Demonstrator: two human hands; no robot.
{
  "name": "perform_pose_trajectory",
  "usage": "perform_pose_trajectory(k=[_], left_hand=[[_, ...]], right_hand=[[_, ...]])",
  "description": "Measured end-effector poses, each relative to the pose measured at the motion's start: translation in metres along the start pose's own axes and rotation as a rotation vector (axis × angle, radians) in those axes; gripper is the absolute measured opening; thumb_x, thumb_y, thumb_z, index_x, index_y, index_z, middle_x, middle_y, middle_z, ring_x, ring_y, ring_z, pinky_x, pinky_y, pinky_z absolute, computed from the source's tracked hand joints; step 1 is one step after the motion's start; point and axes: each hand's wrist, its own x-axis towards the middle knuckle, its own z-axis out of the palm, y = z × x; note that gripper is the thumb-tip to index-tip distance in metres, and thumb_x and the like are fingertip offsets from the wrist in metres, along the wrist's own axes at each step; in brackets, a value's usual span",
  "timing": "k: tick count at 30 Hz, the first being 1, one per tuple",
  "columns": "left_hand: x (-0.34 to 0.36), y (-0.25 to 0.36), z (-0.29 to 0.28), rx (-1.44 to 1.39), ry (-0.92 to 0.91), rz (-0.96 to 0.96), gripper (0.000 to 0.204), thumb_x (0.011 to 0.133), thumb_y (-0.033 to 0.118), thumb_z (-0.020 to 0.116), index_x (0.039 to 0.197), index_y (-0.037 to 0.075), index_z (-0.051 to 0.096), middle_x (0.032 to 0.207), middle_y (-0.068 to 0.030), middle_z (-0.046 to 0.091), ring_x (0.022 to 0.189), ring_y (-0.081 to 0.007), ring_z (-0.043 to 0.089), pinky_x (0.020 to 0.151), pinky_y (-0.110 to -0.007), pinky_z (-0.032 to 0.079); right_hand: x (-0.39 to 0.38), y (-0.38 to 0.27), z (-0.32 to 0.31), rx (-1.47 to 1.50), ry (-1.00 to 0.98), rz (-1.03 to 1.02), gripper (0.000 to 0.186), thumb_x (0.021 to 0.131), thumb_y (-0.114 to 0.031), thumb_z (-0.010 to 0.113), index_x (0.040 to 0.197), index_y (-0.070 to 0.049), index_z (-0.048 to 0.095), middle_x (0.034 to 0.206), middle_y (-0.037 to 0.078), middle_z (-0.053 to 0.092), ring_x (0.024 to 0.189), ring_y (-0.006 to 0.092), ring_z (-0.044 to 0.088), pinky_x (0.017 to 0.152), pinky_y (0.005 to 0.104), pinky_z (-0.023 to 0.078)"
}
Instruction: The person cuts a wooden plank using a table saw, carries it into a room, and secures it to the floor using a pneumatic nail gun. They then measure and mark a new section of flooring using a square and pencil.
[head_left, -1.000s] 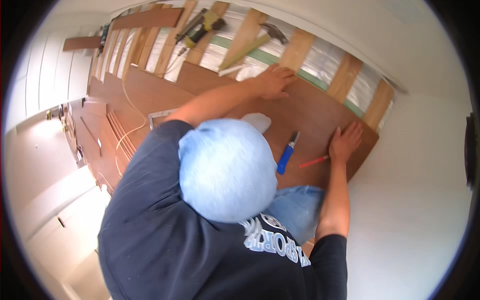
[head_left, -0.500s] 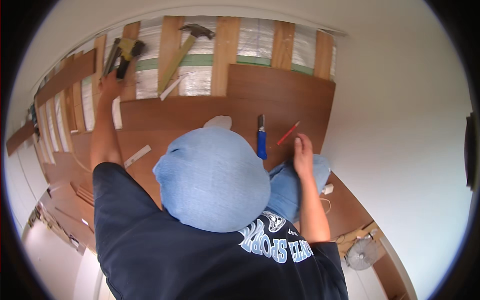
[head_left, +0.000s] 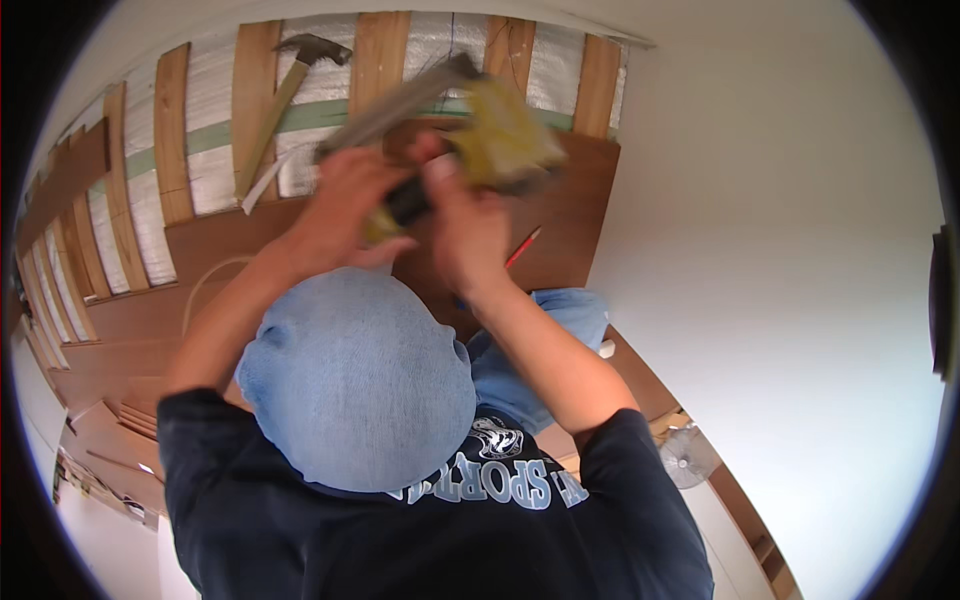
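Observation:
A yellow and black nail gun [head_left: 508,132] with a long grey magazine is raised in front of me, blurred by motion. My left hand [head_left: 345,205] is closed around it near the black grip. My right hand [head_left: 465,225] grasps it from the other side, thumb up. Beneath lie brown floorboards [head_left: 575,215] over wooden battens. Just beyond my right hand a red pencil [head_left: 523,246] rests on the boards. The utility knife seen earlier is almost wholly hidden behind my right wrist.
A claw hammer [head_left: 272,125] lies across the battens [head_left: 378,60] and silver foil at the far left. A loose brown board [head_left: 65,180] spans the battens further left. A tan hose [head_left: 200,290] loops beside my left forearm. The white wall [head_left: 760,230] bounds the right side.
My left hand has carried the nail gun from the far left battens to the middle. My right hand has risen from beside my knee and taken hold of it.

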Motion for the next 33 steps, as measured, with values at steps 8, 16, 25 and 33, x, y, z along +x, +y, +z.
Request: perform_pose_trajectory(k=[8,16,25,33], left_hand=[[0.2,-0.069,0.126,-0.186,-0.32,0.259,0.025,0.096,0.035,0.064,0.107,0.012,0.068,0.114,-0.0112,0.06,0.121,-0.0305,0.055,0.104,-0.046,0.041],[0.194,-0.099,0.255,-0.229,0.027,0.091,0.042,0.087,0.016,0.06,0.129,0.012,0.06,0.128,-0.0104,0.059,0.127,-0.0294,0.051,0.112,-0.047,0.037],[0.193,-0.087,0.221,-0.257,-0.217,0.073,0.057,0.083,0.017,0.064,0.139,0.012,0.054,0.137,-0.0091,0.054,0.137,-0.0252,0.045,0.119,-0.045,0.029],[0.189,-0.082,0.216,-0.149,-0.29,0.099,0.061,0.084,0.025,0.072,0.141,0.013,0.054,0.137,-0.0068,0.055,0.139,-0.0239,0.044,0.121,-0.043,0.027]], right_hand=[[0.017,-0.138,-0.181,-0.663,0.201,0.11,0.02,0.099,-0.023,0.068,0.097,-0.004,0.062,0.076,0.005,0.065,0.066,0.0137,0.062,0.062,0.0291,0.051],[0.1,-0.187,-0.203,-0.721,0.132,0.531,0.022,0.091,-0.014,0.067,0.107,-0.002,0.057,0.074,0.007,0.06,0.066,0.0168,0.059,0.062,0.0306,0.05],[0.144,-0.165,-0.209,-0.607,0.011,0.543,0.055,0.088,-0.007,0.057,0.141,0.004,0.047,0.132,0.017,0.061,0.072,0.0154,0.061,0.064,0.0326,0.058],[0.148,-0.157,-0.211,-0.646,0.045,0.604,0.05,0.087,-0.007,0.057,0.135,0.004,0.051,0.133,0.015,0.062,0.068,0.014,0.058,0.06,0.0328,0.056]])
